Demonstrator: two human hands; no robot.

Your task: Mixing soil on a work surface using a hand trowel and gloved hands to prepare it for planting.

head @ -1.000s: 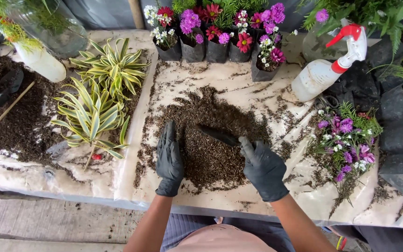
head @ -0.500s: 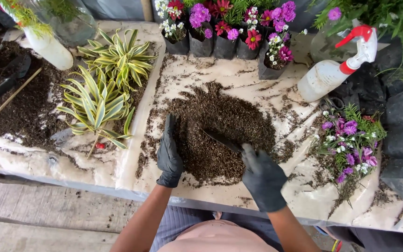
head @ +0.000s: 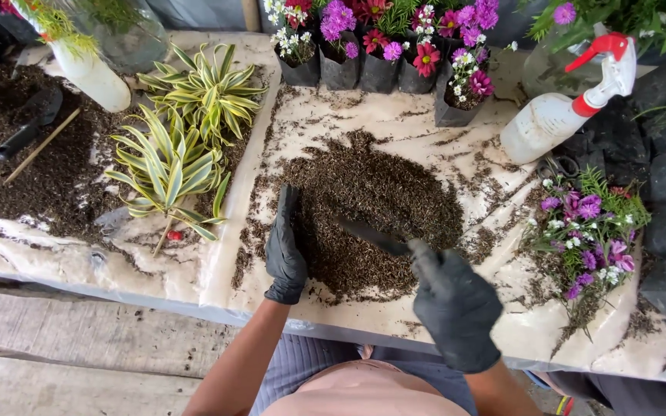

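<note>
A heap of dark potting soil (head: 371, 208) lies spread on a white plastic sheet (head: 441, 131) over the table. My left hand (head: 284, 250), in a black glove, rests edge-on against the heap's left side with its fingers straight. In a black glove too, my right hand (head: 453, 302) is closed on the handle of a small dark trowel (head: 371, 234), whose blade lies on the soil near the heap's front.
Two striped green-yellow plants (head: 179, 131) lie at the left beside more soil and a second trowel (head: 28, 123). Black pots of pink and red flowers (head: 395, 46) line the back. A white spray bottle (head: 564, 108) and loose purple flowers (head: 587, 223) lie at the right.
My right hand has drawn back toward me and to the right with the trowel. The left hand has stayed against the heap's left side.
</note>
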